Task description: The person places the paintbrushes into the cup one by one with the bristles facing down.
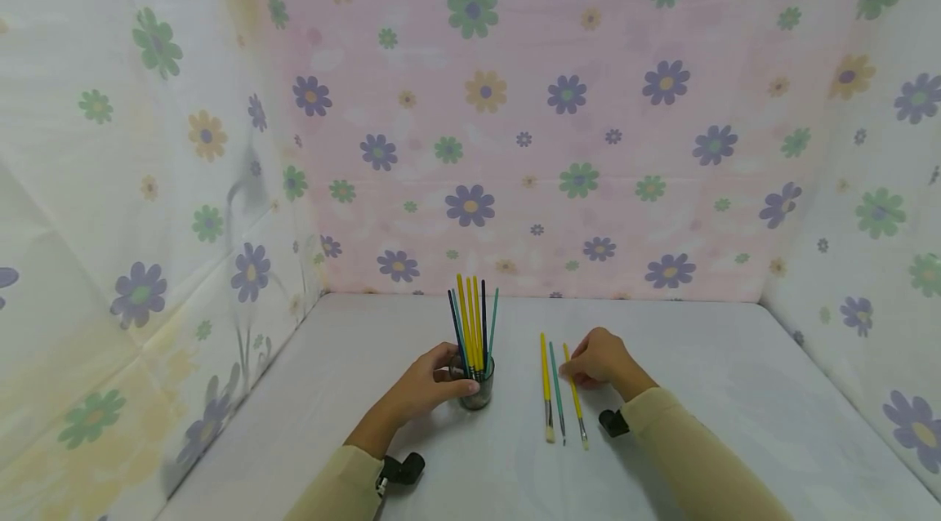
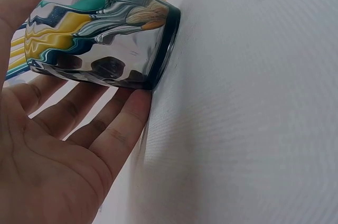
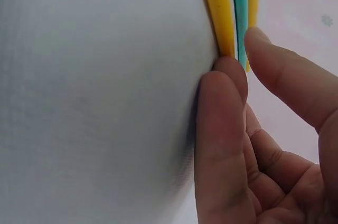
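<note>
A clear glass (image 1: 476, 394) stands upright on the table, holding several paintbrushes (image 1: 472, 325) with yellow, teal and dark blue handles. My left hand (image 1: 421, 389) grips it, thumb on the near side and fingers around the far side; bristles show through its wall (image 2: 148, 15) in the left wrist view. Three paintbrushes lie side by side to the right: a yellow one (image 1: 546, 378), a teal one (image 1: 556, 386) and another yellow one (image 1: 576, 400). At the rightmost brush, my right hand (image 1: 601, 359) has its fingertips against the handle (image 3: 219, 12), the thumb a little apart from them.
A white cloth covers the table (image 1: 698, 390). Floral curtains hang behind (image 1: 529, 121) and at both sides (image 1: 875, 260). Dark wrist cameras sit below the left hand (image 1: 404, 469) and the right hand (image 1: 613, 423).
</note>
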{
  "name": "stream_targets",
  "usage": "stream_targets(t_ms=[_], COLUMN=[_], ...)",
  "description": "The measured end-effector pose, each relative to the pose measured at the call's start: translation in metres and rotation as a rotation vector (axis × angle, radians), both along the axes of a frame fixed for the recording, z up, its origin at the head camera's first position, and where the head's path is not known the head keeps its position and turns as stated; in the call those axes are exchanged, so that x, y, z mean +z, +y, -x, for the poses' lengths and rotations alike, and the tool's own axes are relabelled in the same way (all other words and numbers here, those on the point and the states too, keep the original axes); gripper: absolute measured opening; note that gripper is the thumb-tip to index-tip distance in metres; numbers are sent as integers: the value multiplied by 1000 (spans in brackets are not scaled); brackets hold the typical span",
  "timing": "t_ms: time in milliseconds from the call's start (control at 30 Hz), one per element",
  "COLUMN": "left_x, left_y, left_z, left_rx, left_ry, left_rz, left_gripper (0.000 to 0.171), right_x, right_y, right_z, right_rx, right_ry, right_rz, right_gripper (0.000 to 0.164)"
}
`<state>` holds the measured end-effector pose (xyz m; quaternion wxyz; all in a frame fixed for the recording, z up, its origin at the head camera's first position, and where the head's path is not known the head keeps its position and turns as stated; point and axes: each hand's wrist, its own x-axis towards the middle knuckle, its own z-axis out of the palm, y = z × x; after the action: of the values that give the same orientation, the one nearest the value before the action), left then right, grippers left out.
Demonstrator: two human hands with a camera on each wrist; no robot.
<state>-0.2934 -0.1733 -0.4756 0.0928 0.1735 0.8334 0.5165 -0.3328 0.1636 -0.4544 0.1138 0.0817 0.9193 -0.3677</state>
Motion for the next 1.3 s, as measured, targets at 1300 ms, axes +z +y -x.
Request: stream_targets(t_ms=[1300], left_x=[3], left_y=[1], left_z=[-3], left_rx=[2], left_ry=[2], left_rz=[-1], left_gripper=[55], right_x=[1], right_y=[8], right_z=[5], right_rx=[-83], right_ry=[-63], right_rz=[147], right_gripper=[31])
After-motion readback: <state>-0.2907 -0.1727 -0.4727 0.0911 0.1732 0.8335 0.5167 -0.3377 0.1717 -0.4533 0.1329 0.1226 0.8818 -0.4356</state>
